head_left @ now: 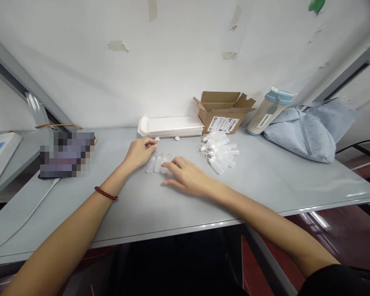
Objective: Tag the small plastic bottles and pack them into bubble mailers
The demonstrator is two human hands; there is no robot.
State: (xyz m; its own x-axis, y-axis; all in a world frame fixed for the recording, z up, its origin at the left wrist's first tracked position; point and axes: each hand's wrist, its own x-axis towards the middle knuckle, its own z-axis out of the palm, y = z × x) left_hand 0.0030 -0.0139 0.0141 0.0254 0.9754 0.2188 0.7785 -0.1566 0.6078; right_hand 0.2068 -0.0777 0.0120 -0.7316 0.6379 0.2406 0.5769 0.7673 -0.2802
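Observation:
My left hand (139,151) rests on the grey table (265,181), its fingers pinched on a small white piece near the tray stack. My right hand (185,176) lies flat with fingers stretched out, its fingertips touching a few small clear plastic tubes (156,163) lying side by side between both hands. A pile of similar clear tubes (219,152) sits to the right of my hands. Two small white caps (176,138) lie loose by the trays.
A stack of white trays (172,125) and an open cardboard box (223,110) stand at the back against the wall. A blue-lidded bottle (269,110) and a light blue bag (308,129) lie at the right. A blurred object (66,154) with a white cable sits left.

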